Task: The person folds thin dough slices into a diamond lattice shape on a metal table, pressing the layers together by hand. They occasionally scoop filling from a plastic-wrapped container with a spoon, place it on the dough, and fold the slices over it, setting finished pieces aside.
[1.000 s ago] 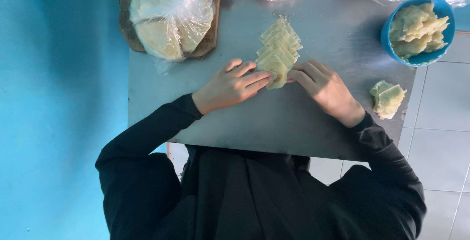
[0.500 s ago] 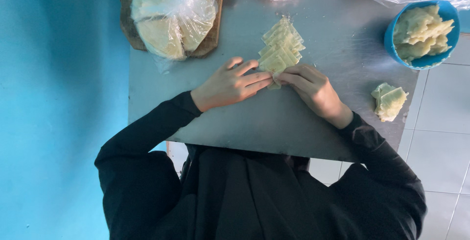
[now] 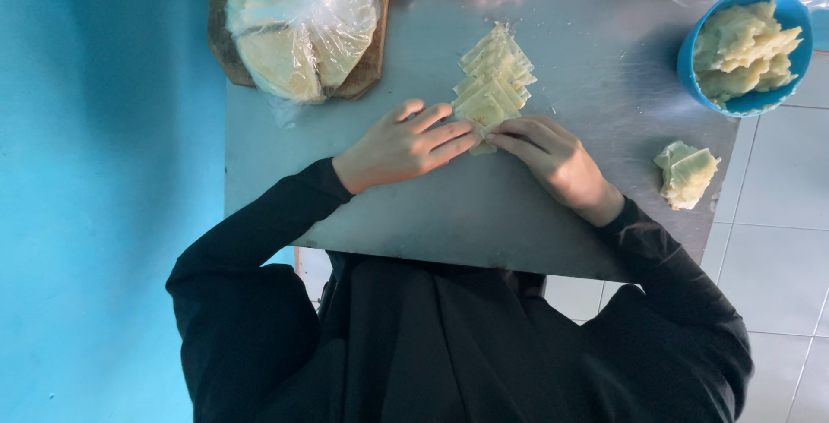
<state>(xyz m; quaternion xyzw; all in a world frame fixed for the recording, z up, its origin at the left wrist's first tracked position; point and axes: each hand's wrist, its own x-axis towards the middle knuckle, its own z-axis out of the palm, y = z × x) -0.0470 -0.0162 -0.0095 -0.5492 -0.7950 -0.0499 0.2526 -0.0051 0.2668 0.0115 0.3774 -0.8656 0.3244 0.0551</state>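
Note:
A row of overlapping pale yellow dough squares (image 3: 495,76) lies on the grey metal table (image 3: 414,207). My left hand (image 3: 401,142) rests flat with its fingertips on the near end of the row. My right hand (image 3: 553,157) meets it from the right, fingers pinching the nearest square at the row's near end. Both sleeves are black.
A wooden board (image 3: 363,65) at the back left carries round dough sheets under clear plastic (image 3: 298,17). A blue bowl (image 3: 734,99) of folded dough pieces stands at the right. One folded piece (image 3: 686,173) lies near the table's right edge. Plastic bags sit along the back.
My hands have shifted slightly along the near end of the row, the right hand drawing closer to the left. The dough row stays in place.

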